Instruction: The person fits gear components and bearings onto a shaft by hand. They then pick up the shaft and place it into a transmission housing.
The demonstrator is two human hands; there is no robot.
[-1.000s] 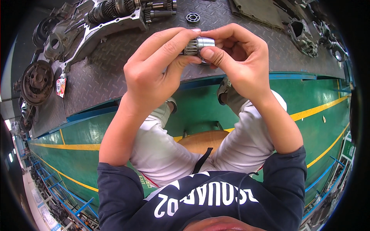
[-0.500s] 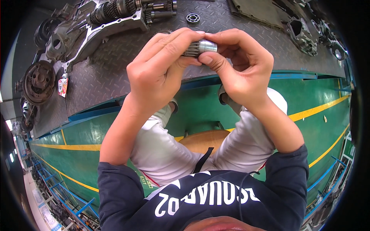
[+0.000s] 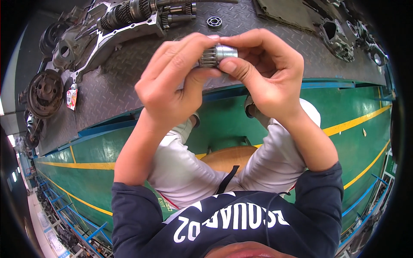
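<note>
Between both hands, above the near edge of the metal workbench (image 3: 129, 79), is a toothed gear shaft (image 3: 209, 56) with a smooth silver sleeve (image 3: 226, 52) at its right end. My left hand (image 3: 172, 77) grips the toothed part, thumb below and fingers over the top. My right hand (image 3: 269, 71) pinches the sleeve end between thumb and forefinger, its other fingers curled behind. The fingers hide the shaft's left end. Just beyond the hands, a ball bearing (image 3: 214, 22) lies flat on the bench.
An open gearbox housing (image 3: 124, 32) with gear shafts fills the bench's far left. A rusty round drum (image 3: 44, 93) sits at the left edge. Metal housings (image 3: 335, 39) and a dark cloth (image 3: 284, 15) lie at the far right. Below me is a wooden stool (image 3: 228, 158).
Both hands have shifted slightly left with the gear shaft. My left hand's fingers have moved a little along it, and more of the toothed part and sleeve shows.
</note>
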